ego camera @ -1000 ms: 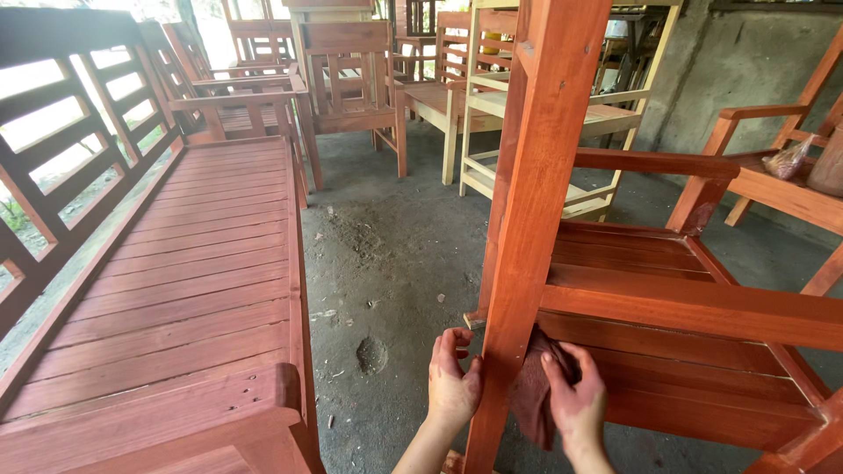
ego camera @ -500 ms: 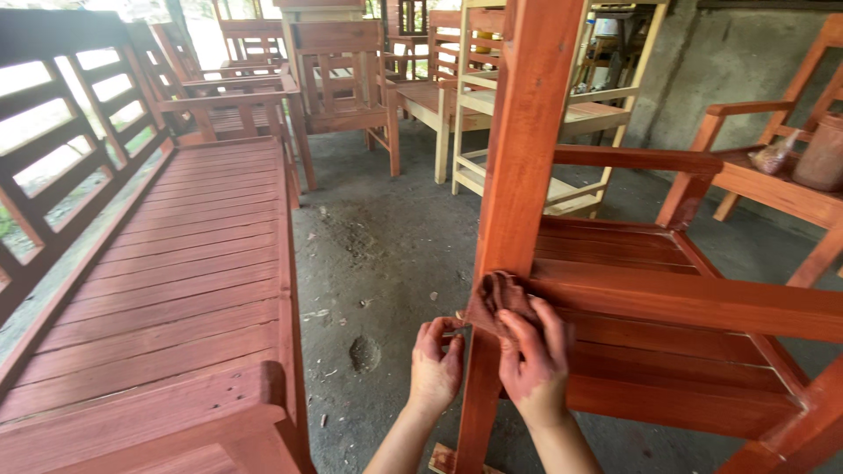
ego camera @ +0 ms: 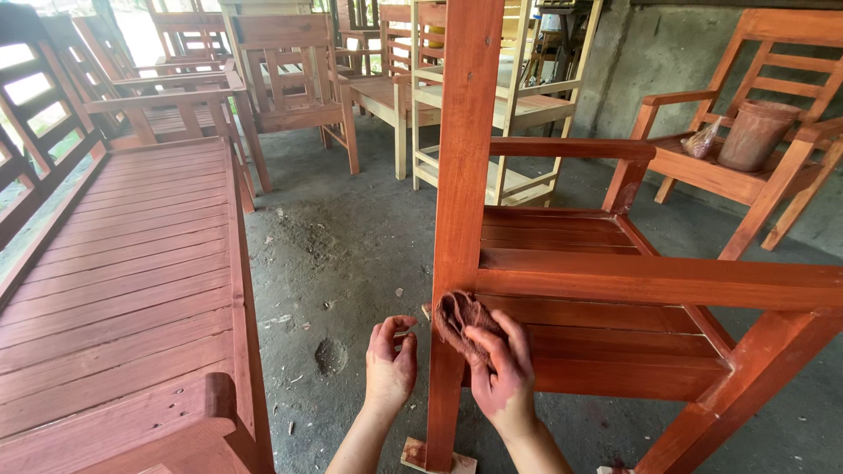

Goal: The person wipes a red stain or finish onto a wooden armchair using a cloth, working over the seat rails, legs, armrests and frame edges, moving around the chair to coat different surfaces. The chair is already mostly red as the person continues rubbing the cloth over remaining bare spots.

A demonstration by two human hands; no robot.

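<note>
Fingers of the right hand clench a red-stained rag, pressing it against the upright post of a red wooden chair, just below its side rail. Rag bunches above and left of the fingertips. Left hand hovers beside the post, fingers loosely curled, grasping nothing, over the concrete floor.

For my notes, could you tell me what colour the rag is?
Dark reddish-brown, the rag under the right hand; head view.
</note>
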